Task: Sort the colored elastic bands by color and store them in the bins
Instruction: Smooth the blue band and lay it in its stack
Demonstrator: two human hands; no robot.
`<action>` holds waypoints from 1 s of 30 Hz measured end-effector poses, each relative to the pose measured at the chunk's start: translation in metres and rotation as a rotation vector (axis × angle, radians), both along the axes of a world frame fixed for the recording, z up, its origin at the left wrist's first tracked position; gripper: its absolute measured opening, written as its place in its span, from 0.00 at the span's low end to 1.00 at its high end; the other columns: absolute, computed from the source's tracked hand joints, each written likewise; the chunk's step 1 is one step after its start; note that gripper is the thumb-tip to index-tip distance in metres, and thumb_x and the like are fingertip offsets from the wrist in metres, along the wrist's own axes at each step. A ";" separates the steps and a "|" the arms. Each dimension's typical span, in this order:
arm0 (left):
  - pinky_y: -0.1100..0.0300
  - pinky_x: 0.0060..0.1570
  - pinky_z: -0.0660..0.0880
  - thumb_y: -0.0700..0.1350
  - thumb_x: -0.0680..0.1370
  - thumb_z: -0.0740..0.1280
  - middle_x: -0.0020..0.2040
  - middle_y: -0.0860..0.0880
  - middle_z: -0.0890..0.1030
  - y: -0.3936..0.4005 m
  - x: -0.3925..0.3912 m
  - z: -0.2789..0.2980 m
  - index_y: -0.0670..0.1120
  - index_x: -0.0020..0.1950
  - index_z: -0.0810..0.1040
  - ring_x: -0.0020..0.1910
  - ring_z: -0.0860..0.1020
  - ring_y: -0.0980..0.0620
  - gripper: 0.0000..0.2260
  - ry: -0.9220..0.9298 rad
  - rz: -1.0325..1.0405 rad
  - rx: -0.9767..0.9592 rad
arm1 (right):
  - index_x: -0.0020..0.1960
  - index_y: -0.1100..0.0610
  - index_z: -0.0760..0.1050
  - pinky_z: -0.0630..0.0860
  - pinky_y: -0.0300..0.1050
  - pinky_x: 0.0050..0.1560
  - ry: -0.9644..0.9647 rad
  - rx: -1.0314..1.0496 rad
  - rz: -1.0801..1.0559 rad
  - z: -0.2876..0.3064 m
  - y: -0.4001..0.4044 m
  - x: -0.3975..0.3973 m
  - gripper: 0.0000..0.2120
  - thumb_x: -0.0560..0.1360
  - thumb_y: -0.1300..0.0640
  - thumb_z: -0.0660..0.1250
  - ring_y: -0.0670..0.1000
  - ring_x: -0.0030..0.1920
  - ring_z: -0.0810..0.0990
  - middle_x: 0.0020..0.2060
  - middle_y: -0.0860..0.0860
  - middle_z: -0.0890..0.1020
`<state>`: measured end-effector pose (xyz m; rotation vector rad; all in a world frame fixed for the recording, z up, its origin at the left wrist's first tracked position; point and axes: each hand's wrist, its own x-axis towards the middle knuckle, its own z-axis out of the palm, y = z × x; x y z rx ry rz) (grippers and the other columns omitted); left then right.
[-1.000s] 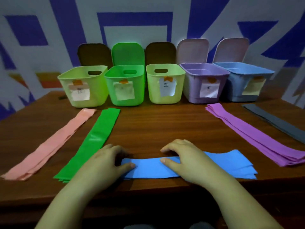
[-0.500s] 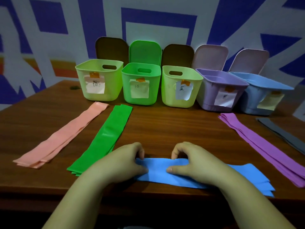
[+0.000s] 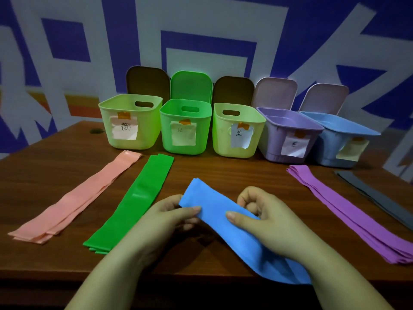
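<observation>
A stack of blue bands (image 3: 210,200) is lifted at its left end off the wooden table (image 3: 223,173). My left hand (image 3: 172,214) pinches its left edge, and my right hand (image 3: 263,217) grips it just to the right. The stack's far end droops over the table's front edge under my right forearm. Flat on the table lie pink bands (image 3: 87,195), green bands (image 3: 138,198), purple bands (image 3: 348,211) and grey bands (image 3: 375,195). Behind them stand five labelled bins: pale green (image 3: 131,121), green (image 3: 185,126), pale green (image 3: 237,130), purple (image 3: 288,135) and blue (image 3: 342,139).
Open lids lean on the patterned wall behind the bins. The table's front edge runs just under my forearms.
Both hands have gone from pressing the blue stack flat to gripping it. Its left end has risen off the table and swung away from me.
</observation>
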<state>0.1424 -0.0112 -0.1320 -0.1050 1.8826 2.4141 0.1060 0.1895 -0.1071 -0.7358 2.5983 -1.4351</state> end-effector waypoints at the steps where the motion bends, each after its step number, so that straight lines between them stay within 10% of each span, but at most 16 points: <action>1: 0.61 0.37 0.70 0.36 0.71 0.69 0.32 0.45 0.76 0.005 -0.002 0.002 0.41 0.41 0.80 0.30 0.73 0.54 0.02 0.014 0.024 0.102 | 0.40 0.50 0.69 0.64 0.46 0.34 0.016 0.025 -0.016 0.000 -0.001 0.000 0.11 0.71 0.48 0.71 0.46 0.28 0.68 0.26 0.48 0.73; 5: 0.67 0.24 0.67 0.34 0.72 0.66 0.25 0.50 0.70 0.020 -0.012 0.010 0.41 0.46 0.71 0.23 0.68 0.57 0.06 0.205 0.162 0.164 | 0.44 0.48 0.70 0.72 0.47 0.39 0.050 0.246 -0.042 -0.001 0.004 -0.001 0.15 0.69 0.38 0.67 0.44 0.34 0.75 0.35 0.46 0.80; 9: 0.64 0.33 0.77 0.32 0.75 0.65 0.30 0.49 0.73 0.022 -0.025 0.025 0.51 0.56 0.70 0.32 0.78 0.56 0.17 0.406 0.293 -0.095 | 0.45 0.48 0.73 0.77 0.53 0.53 -0.048 0.299 0.034 -0.004 0.020 -0.010 0.23 0.61 0.32 0.69 0.44 0.46 0.81 0.43 0.45 0.82; 15: 0.66 0.29 0.74 0.33 0.76 0.66 0.33 0.45 0.75 0.029 -0.054 0.049 0.52 0.48 0.64 0.29 0.77 0.56 0.16 0.518 0.306 -0.277 | 0.51 0.63 0.71 0.76 0.45 0.39 -0.290 -0.091 0.117 0.004 0.032 -0.010 0.22 0.67 0.51 0.76 0.49 0.40 0.79 0.40 0.55 0.81; 21: 0.63 0.29 0.74 0.35 0.76 0.67 0.36 0.47 0.72 0.040 -0.091 0.061 0.48 0.40 0.65 0.33 0.72 0.52 0.14 0.568 0.411 -0.406 | 0.65 0.37 0.63 0.78 0.45 0.42 -0.283 -0.355 0.076 0.004 0.034 -0.005 0.31 0.69 0.59 0.71 0.55 0.43 0.83 0.43 0.59 0.83; 24: 0.67 0.30 0.74 0.33 0.76 0.65 0.37 0.49 0.76 0.047 -0.105 0.061 0.48 0.38 0.71 0.36 0.75 0.54 0.11 0.574 0.388 -0.435 | 0.61 0.41 0.71 0.74 0.45 0.48 -0.137 -0.363 0.027 -0.003 0.035 -0.008 0.20 0.74 0.61 0.66 0.51 0.44 0.80 0.42 0.54 0.81; 30: 0.62 0.41 0.78 0.39 0.80 0.62 0.55 0.46 0.79 0.053 -0.123 0.048 0.47 0.58 0.78 0.48 0.78 0.53 0.10 0.396 0.242 -0.437 | 0.54 0.47 0.78 0.75 0.36 0.50 -0.205 -0.280 0.020 -0.012 0.040 -0.011 0.14 0.76 0.65 0.66 0.43 0.52 0.81 0.55 0.50 0.81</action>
